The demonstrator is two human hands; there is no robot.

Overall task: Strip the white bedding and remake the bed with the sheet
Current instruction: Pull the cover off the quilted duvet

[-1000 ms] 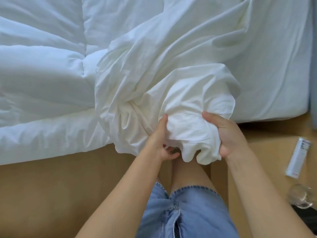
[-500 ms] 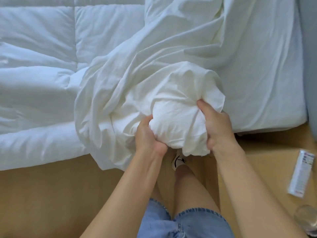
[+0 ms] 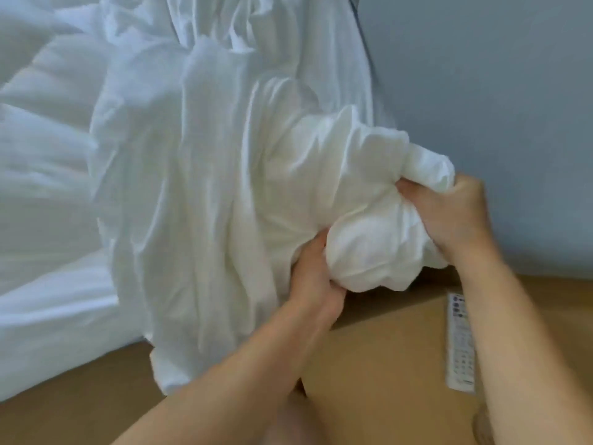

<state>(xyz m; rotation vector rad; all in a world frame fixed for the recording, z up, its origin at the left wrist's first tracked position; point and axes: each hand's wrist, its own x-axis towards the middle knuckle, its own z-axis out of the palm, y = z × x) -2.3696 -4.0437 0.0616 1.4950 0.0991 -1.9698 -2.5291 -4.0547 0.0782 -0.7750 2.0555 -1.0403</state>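
A bunched white sheet (image 3: 205, 200) trails from the bed down over its near edge. Its gathered end forms a ball (image 3: 369, 239) held between both hands at the bed's right corner. My left hand (image 3: 313, 271) grips the ball from the lower left, fingers curled into the cloth. My right hand (image 3: 449, 213) grips it from the right, fingers dug into the folds. A puffy white duvet (image 3: 41, 149) lies on the bed to the left, partly under the sheet.
A grey-blue wall or headboard (image 3: 481, 91) rises to the right of the bed. A white remote control (image 3: 460, 345) lies on a tan wooden surface (image 3: 385, 348) beside my right forearm. Tan floor (image 3: 64, 409) runs along the bed's near side.
Both hands have carried the bunched sheet to the right, toward the bed's corner by the grey-blue surface. The view has swung right and tilted, and the image is blurred with motion.
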